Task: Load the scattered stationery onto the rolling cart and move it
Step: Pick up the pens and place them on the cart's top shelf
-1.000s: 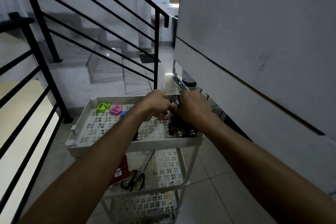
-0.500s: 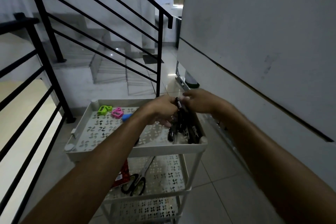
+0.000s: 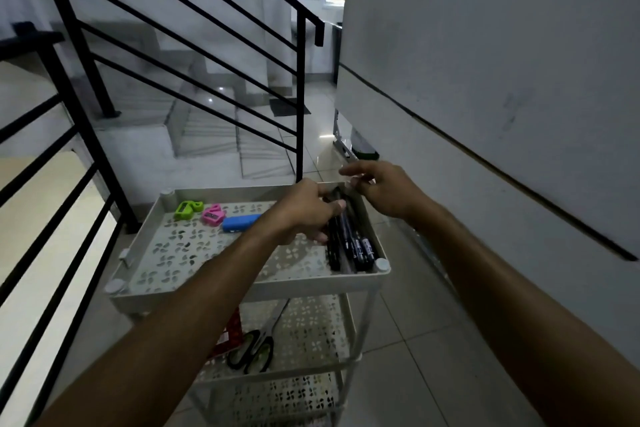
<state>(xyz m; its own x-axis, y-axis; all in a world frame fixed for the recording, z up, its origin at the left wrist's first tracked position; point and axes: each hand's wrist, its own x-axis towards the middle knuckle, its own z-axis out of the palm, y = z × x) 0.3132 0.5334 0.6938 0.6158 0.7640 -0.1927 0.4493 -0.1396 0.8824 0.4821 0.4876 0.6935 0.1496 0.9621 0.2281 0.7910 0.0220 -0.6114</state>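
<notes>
L hand is curling over the black pens, fingers closing on the bundle where it's lying along the right edge of the cart's top tray. R hand is hovering just above the tray's far right corner, fingers loosely spread, gripping nothing. Green sharpener, pink sharpener & blue eraser are sitting at the tray's far left. Scissors are lying on the middle shelf beside a red packet.

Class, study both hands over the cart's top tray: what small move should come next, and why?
Probably the left hand lets go of the black pens and lifts clear: they already lie along the top tray beside its right wall, and the right hand hovers open above them.
</notes>
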